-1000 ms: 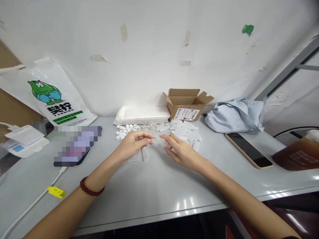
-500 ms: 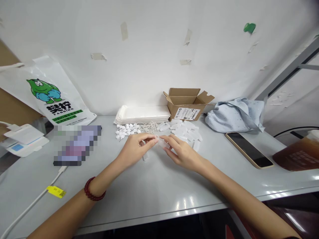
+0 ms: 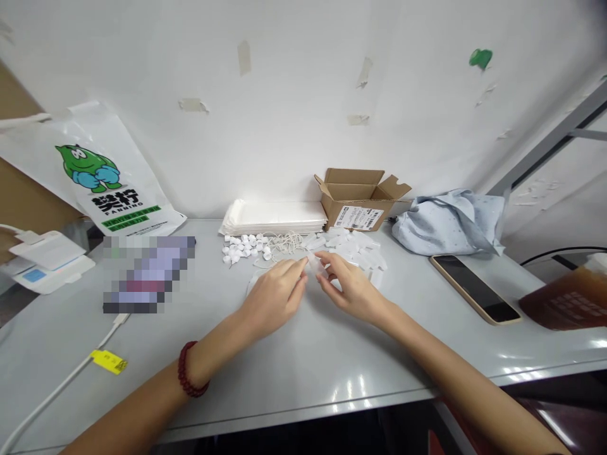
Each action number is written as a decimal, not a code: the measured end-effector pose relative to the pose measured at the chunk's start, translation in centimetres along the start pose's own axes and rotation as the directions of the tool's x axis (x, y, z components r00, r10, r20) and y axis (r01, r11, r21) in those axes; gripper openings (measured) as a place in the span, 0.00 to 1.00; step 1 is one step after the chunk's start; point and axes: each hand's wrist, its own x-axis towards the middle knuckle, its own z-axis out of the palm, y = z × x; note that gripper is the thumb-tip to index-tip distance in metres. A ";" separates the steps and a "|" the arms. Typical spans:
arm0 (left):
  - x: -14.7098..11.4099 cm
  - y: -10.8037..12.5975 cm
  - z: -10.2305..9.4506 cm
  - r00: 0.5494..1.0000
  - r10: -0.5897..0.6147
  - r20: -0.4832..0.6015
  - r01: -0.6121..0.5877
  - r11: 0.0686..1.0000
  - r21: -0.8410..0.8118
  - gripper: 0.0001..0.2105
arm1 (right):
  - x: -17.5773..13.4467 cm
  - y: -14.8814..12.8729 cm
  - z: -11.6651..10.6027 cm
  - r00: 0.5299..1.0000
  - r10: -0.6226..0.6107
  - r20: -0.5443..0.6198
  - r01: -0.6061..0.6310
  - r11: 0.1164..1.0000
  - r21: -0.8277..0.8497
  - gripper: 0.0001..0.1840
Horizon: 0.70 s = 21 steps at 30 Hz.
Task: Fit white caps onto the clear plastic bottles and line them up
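My right hand (image 3: 348, 284) holds a small translucent plastic bottle (image 3: 317, 268) between thumb and fingers, tilted with its upper end toward the left. My left hand (image 3: 277, 291) is closed in a pinch right at that end. Its back faces me, so what it grips is hidden. Behind the left hand lies a pile of small white caps (image 3: 243, 248). Thin white cords (image 3: 287, 241) are tangled beside the caps. More translucent bottles (image 3: 353, 246) are heaped behind my right hand.
A stack of white sheets (image 3: 279, 216) and an opened cardboard box (image 3: 360, 196) stand against the wall. To the right are a pale blue cloth bag (image 3: 441, 221), a phone (image 3: 474, 287) and a brown drink (image 3: 569, 294). At left are a blurred-out phone (image 3: 152, 278) and a white printed bag (image 3: 118, 170).
My left hand has turned over so its back faces me and has moved slightly right. The right hand still holds the bottle, shifted slightly. The view has moved a little.
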 end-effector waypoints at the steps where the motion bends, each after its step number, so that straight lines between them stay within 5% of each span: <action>1: 0.1 -0.3 -0.2 1.000 0.018 -0.008 -0.018 0.999 0.027 0.16 | 0.0 0.0 0.0 1.000 0.000 -0.008 0.000 1.000 -0.001 0.19; 6: 0.9 -2.6 -1.4 0.999 0.010 -0.046 -0.006 0.996 0.086 0.15 | 0.2 -0.1 -0.1 0.998 0.003 -0.058 -0.004 1.000 -0.012 0.17; 15: 1.0 -3.3 -0.7 0.994 -0.010 0.109 -0.003 0.993 0.121 0.15 | 0.1 -0.1 -0.2 0.997 -0.003 -0.076 0.003 1.000 -0.008 0.18; 21: 1.5 -4.5 -0.9 0.996 -0.081 0.042 0.070 0.975 0.213 0.17 | 0.1 -0.5 -0.5 0.997 -0.012 -0.073 0.011 1.000 -0.014 0.17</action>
